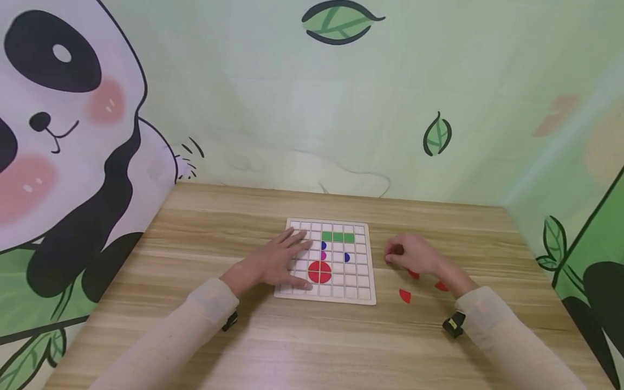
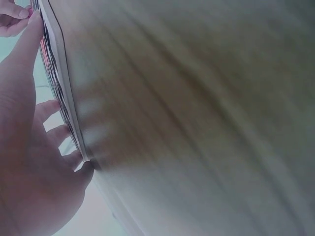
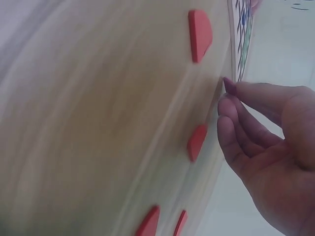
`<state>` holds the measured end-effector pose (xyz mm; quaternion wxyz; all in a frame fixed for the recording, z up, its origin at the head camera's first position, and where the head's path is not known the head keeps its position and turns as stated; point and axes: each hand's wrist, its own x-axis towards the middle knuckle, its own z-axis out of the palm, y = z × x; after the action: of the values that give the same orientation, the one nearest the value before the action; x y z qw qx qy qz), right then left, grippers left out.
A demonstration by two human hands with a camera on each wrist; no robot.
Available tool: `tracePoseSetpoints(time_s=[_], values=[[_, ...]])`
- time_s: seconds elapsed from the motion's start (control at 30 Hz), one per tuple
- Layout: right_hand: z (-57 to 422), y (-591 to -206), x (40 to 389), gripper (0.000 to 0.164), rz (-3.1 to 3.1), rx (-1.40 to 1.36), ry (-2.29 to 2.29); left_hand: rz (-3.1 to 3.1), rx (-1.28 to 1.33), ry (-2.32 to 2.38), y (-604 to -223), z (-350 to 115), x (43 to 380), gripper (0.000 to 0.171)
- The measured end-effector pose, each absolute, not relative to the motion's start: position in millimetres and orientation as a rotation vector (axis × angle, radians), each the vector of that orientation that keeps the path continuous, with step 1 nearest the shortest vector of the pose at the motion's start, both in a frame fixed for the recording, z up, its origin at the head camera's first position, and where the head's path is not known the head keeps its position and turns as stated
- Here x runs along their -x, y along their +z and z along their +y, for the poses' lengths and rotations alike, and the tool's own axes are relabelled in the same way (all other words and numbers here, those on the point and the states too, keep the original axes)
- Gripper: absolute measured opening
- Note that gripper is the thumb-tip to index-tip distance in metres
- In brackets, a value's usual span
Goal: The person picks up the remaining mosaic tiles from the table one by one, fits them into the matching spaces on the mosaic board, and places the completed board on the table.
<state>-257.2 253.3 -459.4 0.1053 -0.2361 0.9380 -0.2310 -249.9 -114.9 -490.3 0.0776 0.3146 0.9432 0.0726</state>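
Note:
A white gridded board (image 1: 358,279) lies on the wooden table. On it are green squares (image 1: 338,237) in a row, a red circle of quarter pieces (image 1: 319,272), small blue half-rounds (image 1: 346,257) and a magenta one (image 1: 323,255). My left hand (image 1: 283,260) rests on the board's left side, fingers spread. Right of the board, my right hand (image 1: 414,254) pinches a small dark pinkish piece (image 3: 229,86) between thumb and fingertips, just above the table. Its full shape is hidden by the fingers.
Several loose red pieces lie near the right hand, among them a quarter-round piece (image 1: 405,296) and another red piece (image 1: 441,286). A fabric backdrop (image 1: 263,108) printed with a panda and leaves stands behind the table (image 1: 292,346).

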Motion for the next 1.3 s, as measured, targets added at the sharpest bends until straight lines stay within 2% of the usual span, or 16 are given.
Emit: tracePoseSetpoints(time_s=[0.27, 0.53, 1.1, 1.3], values=[[230.8, -461.1, 262.1, 0.004, 2.779, 0.627, -0.853, 2.818, -0.933, 0.218, -490.1, -115.4, 249.4, 0.110], [195.2, -464.7, 272.0, 0.018, 2.785, 0.420, -1.050, 2.822, -0.921, 0.211, -489.9, -116.1, 249.8, 0.110], [158.3, -475.8, 275.2, 0.003, 2.851, 0.285, -1.055, 2.823, -0.922, 0.196, -491.8, -115.3, 251.7, 0.111], [159.7, -474.8, 274.5, 0.004, 2.854, 0.229, -1.033, 2.818, -0.923, 0.208, -492.6, -114.7, 251.0, 0.111]])
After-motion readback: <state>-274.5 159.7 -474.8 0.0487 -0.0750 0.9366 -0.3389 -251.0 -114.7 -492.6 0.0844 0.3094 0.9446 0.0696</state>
